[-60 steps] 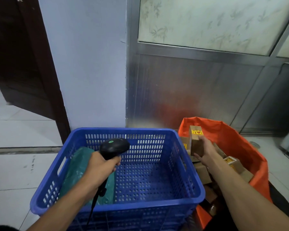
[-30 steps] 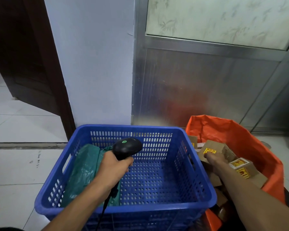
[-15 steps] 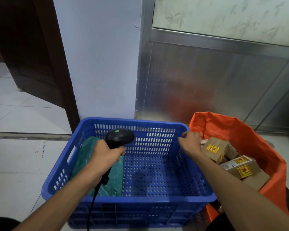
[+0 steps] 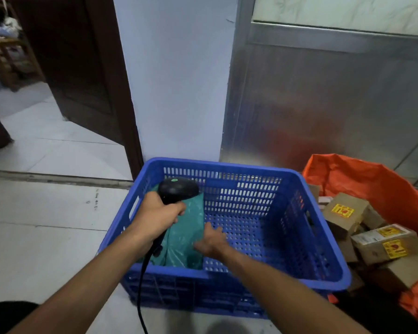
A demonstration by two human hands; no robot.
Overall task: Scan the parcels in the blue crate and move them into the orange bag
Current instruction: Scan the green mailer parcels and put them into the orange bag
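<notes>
While our left hand grips the scanner, our right hand (fingers spread) touches the green parcel in the crate; next, we likely grasp, scan.

— What is hidden inside the blue crate?
— The green parcel is partly covered by the left hand, the scanner and the right hand.
— And the orange bag?
— It is cut off at the right edge.

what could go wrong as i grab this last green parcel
1. The right hand only touches the edge of the soft green parcel, so it may sag or slip when lifted.
2. The scanner in the left hand hangs right over it, and its cable could snag on the blue crate.
</notes>
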